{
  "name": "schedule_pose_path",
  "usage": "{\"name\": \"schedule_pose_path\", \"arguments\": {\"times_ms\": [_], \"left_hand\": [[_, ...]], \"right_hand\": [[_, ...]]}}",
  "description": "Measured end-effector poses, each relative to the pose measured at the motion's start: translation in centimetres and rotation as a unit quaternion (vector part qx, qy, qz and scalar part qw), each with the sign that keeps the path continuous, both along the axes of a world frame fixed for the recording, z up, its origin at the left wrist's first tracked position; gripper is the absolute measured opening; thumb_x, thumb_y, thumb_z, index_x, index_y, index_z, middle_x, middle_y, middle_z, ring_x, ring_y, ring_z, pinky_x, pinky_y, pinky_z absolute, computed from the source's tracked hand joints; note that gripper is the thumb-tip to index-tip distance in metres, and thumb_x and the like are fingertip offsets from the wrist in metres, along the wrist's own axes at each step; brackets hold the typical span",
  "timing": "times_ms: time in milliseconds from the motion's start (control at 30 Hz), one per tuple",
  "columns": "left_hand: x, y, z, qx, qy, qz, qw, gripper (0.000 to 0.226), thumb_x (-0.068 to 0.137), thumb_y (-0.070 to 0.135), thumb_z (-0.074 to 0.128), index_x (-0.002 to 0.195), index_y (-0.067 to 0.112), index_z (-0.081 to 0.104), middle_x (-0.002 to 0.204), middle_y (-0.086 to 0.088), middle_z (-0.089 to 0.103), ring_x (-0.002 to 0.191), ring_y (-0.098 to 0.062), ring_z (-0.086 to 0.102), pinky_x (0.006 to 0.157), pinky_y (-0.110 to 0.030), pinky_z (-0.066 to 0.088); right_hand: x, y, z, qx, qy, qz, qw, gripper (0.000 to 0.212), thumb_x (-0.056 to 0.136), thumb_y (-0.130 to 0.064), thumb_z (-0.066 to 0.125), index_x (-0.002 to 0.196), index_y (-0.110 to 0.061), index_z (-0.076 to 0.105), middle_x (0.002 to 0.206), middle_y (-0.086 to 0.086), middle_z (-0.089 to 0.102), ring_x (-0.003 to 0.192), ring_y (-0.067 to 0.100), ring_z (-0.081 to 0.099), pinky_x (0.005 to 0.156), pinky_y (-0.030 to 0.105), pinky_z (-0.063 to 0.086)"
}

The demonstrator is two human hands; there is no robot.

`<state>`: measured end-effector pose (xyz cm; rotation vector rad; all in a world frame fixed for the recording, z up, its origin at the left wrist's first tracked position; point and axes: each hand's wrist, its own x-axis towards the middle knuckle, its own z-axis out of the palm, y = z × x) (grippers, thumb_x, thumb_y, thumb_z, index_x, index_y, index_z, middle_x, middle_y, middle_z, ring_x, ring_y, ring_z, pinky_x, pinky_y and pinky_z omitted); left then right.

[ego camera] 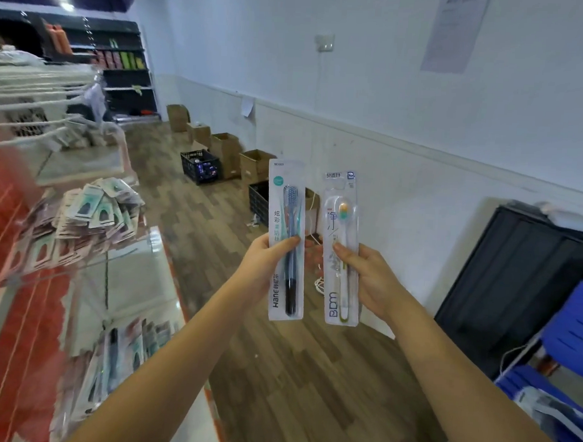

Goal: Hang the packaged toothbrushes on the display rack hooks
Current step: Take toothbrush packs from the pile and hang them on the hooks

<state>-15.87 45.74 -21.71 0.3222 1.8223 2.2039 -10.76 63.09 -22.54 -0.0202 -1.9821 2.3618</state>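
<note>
Two bare forearms reach up from the bottom of the frame, each hand holding one packaged toothbrush upright near the centre. That makes two packs in hand, side by side and just apart. At centre, the left hand (265,263) has its thumb laid across the front of the blue-and-black toothbrush pack (286,240), the other fingers hidden behind the card. Slightly right of it, the right hand (368,277) pinches the white toothbrush pack (342,249) the same way, thumb on the front, fingers curled behind.

Along the left edge stands the display rack (37,126), blurred, with several pale hooks (31,104) jutting toward the middle; their exact number cannot be told. A thick bunch of carded packs (96,212) hangs at middle left, and more hang lower left.

Against the wall in the upper middle sit about five open cardboard boxes (224,151), contents not visible, and two black plastic crates (200,166); the nearer-to-frame-left crate holds dark items too small to identify.

One pack is a long white card with teal markings, "Hane" lettering and a clear blister over a blue-headed brush with a black handle end. Its neighbour is clear and white, marked "BDM", with a pale brush whose bristles are orange and green
</note>
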Motion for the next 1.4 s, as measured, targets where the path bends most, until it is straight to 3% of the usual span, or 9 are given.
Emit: {"name": "schedule_pose_path", "arguments": {"times_ms": [167, 400, 567, 833, 933, 1000, 1133, 1400], "left_hand": [[-5.4, 1.8, 0.4, 0.028, 0.001, -0.017, 0.999, 0.016, 0.093, 0.027, 0.054, 0.096, 0.015, 0.064, 0.073, 0.004, 0.07, 0.067, -0.011, 0.067, 0.069, -0.031, 0.054], [-11.9, 3.2, 0.6, 0.032, 0.012, -0.004, 0.999, 0.021, 0.093, 0.027, 0.055, 0.103, 0.011, 0.064, 0.084, -0.005, 0.068, 0.075, -0.019, 0.063, 0.075, -0.037, 0.054], [-15.2, 4.6, -0.4, 0.019, 0.01, 0.009, 1.0, 0.016, 0.094, 0.023, 0.055, 0.097, 0.011, 0.065, 0.081, -0.005, 0.069, 0.077, -0.022, 0.065, 0.082, -0.043, 0.055], [-20.6, 8.1, -0.5, -0.005, 0.015, 0.093, 0.996, 0.014, 0.094, 0.025, 0.055, 0.098, 0.014, 0.064, 0.08, -0.001, 0.071, 0.079, -0.019, 0.067, 0.077, -0.036, 0.056], [-22.5, 9.7, 0.0, -0.001, 0.021, 0.121, 0.992, 0.014, 0.095, 0.025, 0.053, 0.099, 0.015, 0.062, 0.076, 0.003, 0.072, 0.074, -0.014, 0.07, 0.069, -0.029, 0.056], [-23.6, 10.7, 0.3, 0.011, 0.02, 0.143, 0.989, 0.017, 0.095, 0.027, 0.053, 0.098, 0.014, 0.062, 0.079, 0.002, 0.074, 0.075, -0.014, 0.071, 0.065, -0.026, 0.056], [-25.5, 11.7, 0.0, -0.001, 0.018, 0.193, 0.981, 0.022, 0.093, 0.033, 0.054, 0.095, 0.014, 0.064, 0.091, -0.003, 0.074, 0.087, -0.021, 0.071, 0.072, -0.029, 0.056], [-29.2, 10.4, -1.3, -0.014, 0.018, 0.231, 0.973, 0.021, 0.094, 0.03, 0.052, 0.1, 0.014, 0.065, 0.094, -0.005, 0.074, 0.09, -0.023, 0.071, 0.079, -0.034, 0.058]], "right_hand": [[-5.9, 2.3, 1.0, 0.011, 0.01, 0.0, 1.0, 0.036, 0.08, -0.031, 0.061, 0.106, -0.008, 0.065, 0.091, 0.013, 0.068, 0.084, 0.028, 0.065, 0.088, 0.047, 0.053], [-12.7, 4.2, 1.3, 0.006, 0.038, 0.009, 0.999, 0.025, 0.089, -0.022, 0.057, 0.112, -0.017, 0.063, 0.098, 0.01, 0.069, 0.086, 0.025, 0.066, 0.085, 0.046, 0.053], [-16.9, 5.6, 0.4, -0.007, 0.041, 0.021, 0.999, 0.021, 0.091, -0.014, 0.055, 0.111, -0.019, 0.063, 0.101, 0.009, 0.07, 0.092, 0.024, 0.067, 0.084, 0.037, 0.055], [-25.0, 9.1, 0.3, -0.022, 0.027, 0.077, 0.996, 0.017, 0.089, -0.009, 0.056, 0.103, -0.015, 0.064, 0.1, 0.017, 0.068, 0.09, 0.029, 0.065, 0.086, 0.04, 0.055], [-28.3, 10.8, 0.7, -0.011, 0.023, 0.107, 0.994, 0.022, 0.09, -0.008, 0.055, 0.111, -0.012, 0.063, 0.112, 0.023, 0.065, 0.103, 0.036, 0.063, 0.093, 0.047, 0.051], [-30.1, 11.6, 0.9, 0.003, 0.017, 0.13, 0.991, 0.027, 0.092, -0.008, 0.054, 0.118, -0.006, 0.059, 0.111, 0.02, 0.067, 0.103, 0.033, 0.065, 0.09, 0.044, 0.053], [-33.1, 12.1, 0.3, -0.01, 0.011, 0.179, 0.984, 0.023, 0.094, -0.009, 0.05, 0.115, -0.009, 0.059, 0.097, 0.009, 0.071, 0.09, 0.021, 0.069, 0.078, 0.033, 0.057], [-38.6, 9.7, -1.9, -0.01, -0.007, 0.202, 0.979, 0.017, 0.094, -0.018, 0.053, 0.107, -0.012, 0.063, 0.097, 0.008, 0.073, 0.091, 0.023, 0.07, 0.074, 0.032, 0.058]]}}
